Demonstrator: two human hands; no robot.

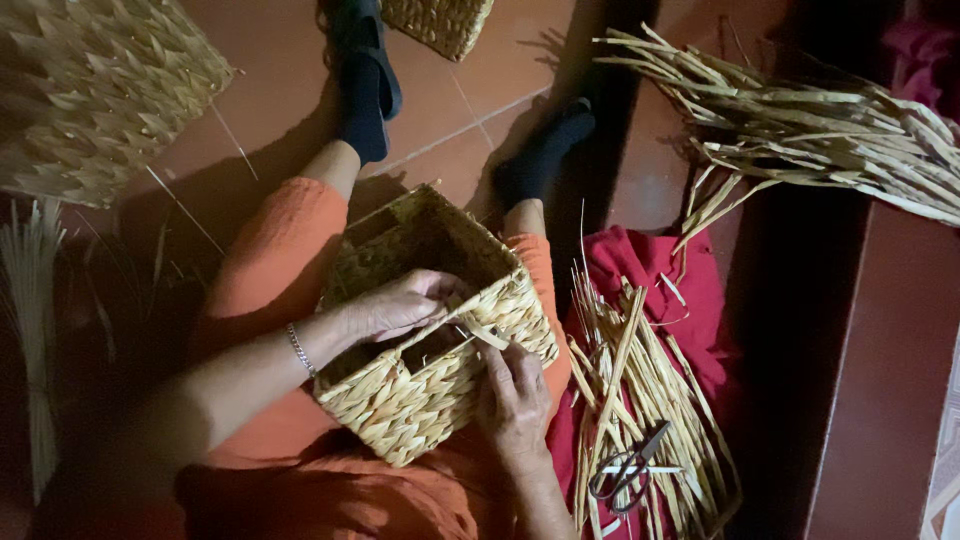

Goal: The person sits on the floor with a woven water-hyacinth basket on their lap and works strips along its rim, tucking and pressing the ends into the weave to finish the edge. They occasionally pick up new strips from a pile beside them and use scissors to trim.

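A pair of scissors (628,470) lay on loose straw strips (640,400) over a red cloth (640,262). Another straw bundle (830,130) and a large woven basket (95,90) rested on the tiled floor (270,90).

Single head view, steeply down, close over lap; woven basket (430,330) centre, tiled floor (280,90) far, feet at far edge.

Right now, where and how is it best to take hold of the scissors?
Probably by the dark loop handles, coming from above. The scissors lie flat on the straw pile, handles toward the person, beside the right hand; the blades point away.
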